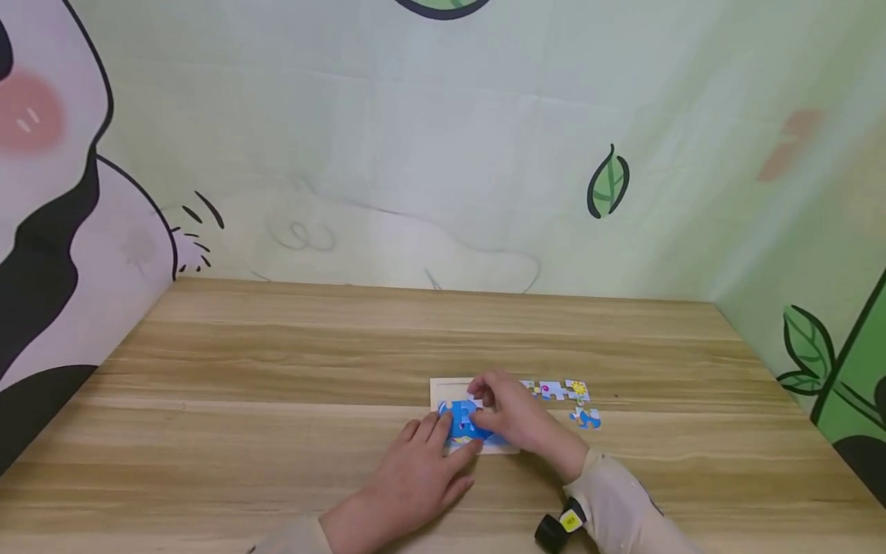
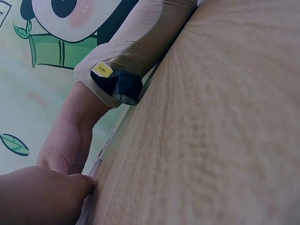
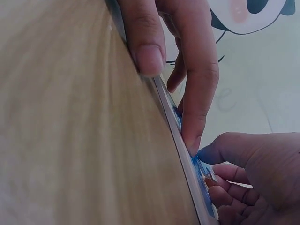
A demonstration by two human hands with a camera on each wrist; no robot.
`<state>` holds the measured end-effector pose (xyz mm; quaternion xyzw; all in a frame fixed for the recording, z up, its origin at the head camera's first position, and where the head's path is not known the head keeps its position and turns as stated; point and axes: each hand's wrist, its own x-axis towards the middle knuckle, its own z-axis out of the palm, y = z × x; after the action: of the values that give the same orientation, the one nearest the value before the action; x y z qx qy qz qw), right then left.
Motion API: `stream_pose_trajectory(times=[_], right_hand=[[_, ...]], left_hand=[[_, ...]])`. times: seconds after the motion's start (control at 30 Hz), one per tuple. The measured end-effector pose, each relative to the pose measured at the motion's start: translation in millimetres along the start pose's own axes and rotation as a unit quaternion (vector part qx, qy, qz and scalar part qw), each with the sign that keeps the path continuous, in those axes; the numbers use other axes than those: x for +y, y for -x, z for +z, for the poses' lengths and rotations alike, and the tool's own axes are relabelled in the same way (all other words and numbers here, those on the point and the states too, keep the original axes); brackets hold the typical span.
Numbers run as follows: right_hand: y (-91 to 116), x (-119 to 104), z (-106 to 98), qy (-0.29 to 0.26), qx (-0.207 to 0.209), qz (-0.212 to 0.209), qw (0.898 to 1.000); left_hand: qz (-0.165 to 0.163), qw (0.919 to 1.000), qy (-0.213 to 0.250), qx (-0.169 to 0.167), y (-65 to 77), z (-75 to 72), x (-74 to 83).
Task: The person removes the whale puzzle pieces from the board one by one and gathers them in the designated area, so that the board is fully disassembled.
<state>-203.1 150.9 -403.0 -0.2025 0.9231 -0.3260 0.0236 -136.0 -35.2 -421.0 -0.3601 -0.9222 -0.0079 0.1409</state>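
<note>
A wooden tray puzzle (image 1: 443, 385) lies on the table, its lower part filled with blue jigsaw pieces (image 1: 460, 419). My left hand (image 1: 422, 477) rests on its near left side, fingers extended over the pieces and thumb at the near edge. From the right, my right hand (image 1: 515, 412) reaches over the tray and pinches a small puzzle piece (image 3: 207, 171) between thumb and fingers. That piece tilts up from the blue surface in the right wrist view, close to the left index fingertip (image 3: 192, 143). Much of the tray's right side is hidden by the right hand.
Several loose puzzle pieces (image 1: 552, 390) lie in a row right of the tray, one with a sun. A blue and white piece (image 1: 586, 418) sits just nearer. A black wrist camera (image 1: 554, 531) is on the right sleeve. Painted walls (image 1: 443, 154) stand behind the wooden table (image 1: 277, 438).
</note>
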Motion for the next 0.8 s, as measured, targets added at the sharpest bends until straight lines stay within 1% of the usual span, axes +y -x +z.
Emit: stream_pose_trajectory(times=[0.17,0.33,0.53,0.63,0.8], right_hand=[[1.2,0.7,0.3,-0.005,-0.007,-0.003,1.0],[2.3,1.2,1.1,0.004,-0.014,-0.005,1.0],[3.9,1.1,1.8,0.007,-0.008,-0.026,1.0],[4.2,-0.4,2.1,0.003,-0.004,-0.023,1.0],[3.6,-4.1,1.3,0.001,0.0,-0.017,1.0]], left_hand=[[0.003,0.9998,0.016,0.013,1.7,2.2,-0.6],[-0.001,0.999,0.041,0.017,2.5,4.9,-0.7],[-0.011,0.9981,0.061,0.0,1.8,4.0,-0.6],[-0.015,0.9973,0.071,-0.009,1.7,2.6,-0.5],[-0.017,0.9972,0.071,-0.018,0.6,-0.2,-0.4]])
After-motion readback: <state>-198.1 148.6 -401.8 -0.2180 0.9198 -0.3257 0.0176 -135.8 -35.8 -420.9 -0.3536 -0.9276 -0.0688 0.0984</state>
